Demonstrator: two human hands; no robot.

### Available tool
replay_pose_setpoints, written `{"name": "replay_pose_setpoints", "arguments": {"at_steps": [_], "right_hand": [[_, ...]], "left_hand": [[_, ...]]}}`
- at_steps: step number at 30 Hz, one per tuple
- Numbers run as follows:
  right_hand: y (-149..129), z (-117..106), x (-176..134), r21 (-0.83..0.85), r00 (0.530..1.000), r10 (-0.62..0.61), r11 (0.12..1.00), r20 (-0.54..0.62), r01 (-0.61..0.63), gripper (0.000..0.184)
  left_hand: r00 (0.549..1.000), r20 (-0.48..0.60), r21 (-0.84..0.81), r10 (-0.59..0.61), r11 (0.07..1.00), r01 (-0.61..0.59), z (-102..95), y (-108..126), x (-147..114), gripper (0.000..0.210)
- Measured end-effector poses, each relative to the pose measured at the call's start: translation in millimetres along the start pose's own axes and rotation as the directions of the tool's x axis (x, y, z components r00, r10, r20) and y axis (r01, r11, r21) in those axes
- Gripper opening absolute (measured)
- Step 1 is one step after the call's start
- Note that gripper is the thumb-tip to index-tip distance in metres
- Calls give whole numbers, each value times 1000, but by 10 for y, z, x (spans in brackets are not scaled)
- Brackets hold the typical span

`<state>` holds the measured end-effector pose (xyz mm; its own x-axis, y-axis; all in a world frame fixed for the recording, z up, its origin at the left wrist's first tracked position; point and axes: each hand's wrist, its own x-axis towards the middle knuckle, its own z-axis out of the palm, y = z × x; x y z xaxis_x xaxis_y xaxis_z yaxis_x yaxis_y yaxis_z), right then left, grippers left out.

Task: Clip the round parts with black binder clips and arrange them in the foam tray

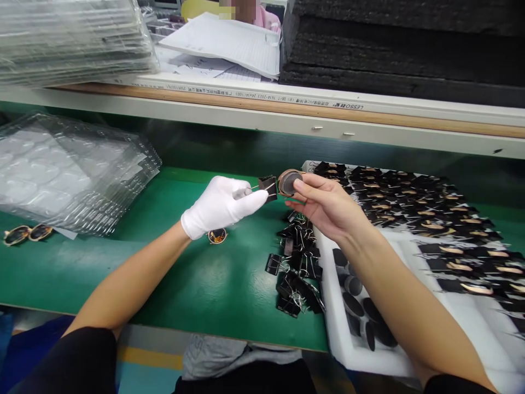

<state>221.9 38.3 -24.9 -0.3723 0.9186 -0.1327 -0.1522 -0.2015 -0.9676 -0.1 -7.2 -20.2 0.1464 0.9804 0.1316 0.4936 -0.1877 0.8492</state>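
My left hand (221,203), in a white glove, pinches a black binder clip (267,187) by its wire handles. Right beside the clip, my bare right hand (334,205) grips a round gold-rimmed piece (281,185) with a dark grey disc (290,184) against it, thumb on the disc. Whether clip and rim touch, I cannot tell. Beneath my hands lies a heap of loose binder clips (293,290) on the green table. Partly behind my left wrist is a gold-rimmed round lens (217,236). Loose dark discs (353,303) sit in a compartment of the white foam tray (328,306).
Rows of clipped gold-rimmed pieces (430,225) fill the tray's far part. On the left are stacked clear plastic trays (74,175) and gold-rimmed glasses (18,235). A shelf edge (229,112) crosses behind, bearing papers (229,44) and black foam blocks (389,49).
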Motion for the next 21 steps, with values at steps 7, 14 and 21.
{"name": "replay_pose_setpoints", "arguments": {"at_steps": [7,14,21], "right_hand": [[62,-65,46,-49,1000,-27,998,15,27,31],[76,-15,21,-54,999,-36,998,40,38,33],[61,-10,23,-8,998,-65,998,-11,65,29]], "left_hand": [[997,67,-5,41,999,-41,-27,-2,-16,49],[997,67,-26,41,999,-39,3,-33,-10,49],[987,157,-54,-28,998,36,-21,-57,35,46]]}}
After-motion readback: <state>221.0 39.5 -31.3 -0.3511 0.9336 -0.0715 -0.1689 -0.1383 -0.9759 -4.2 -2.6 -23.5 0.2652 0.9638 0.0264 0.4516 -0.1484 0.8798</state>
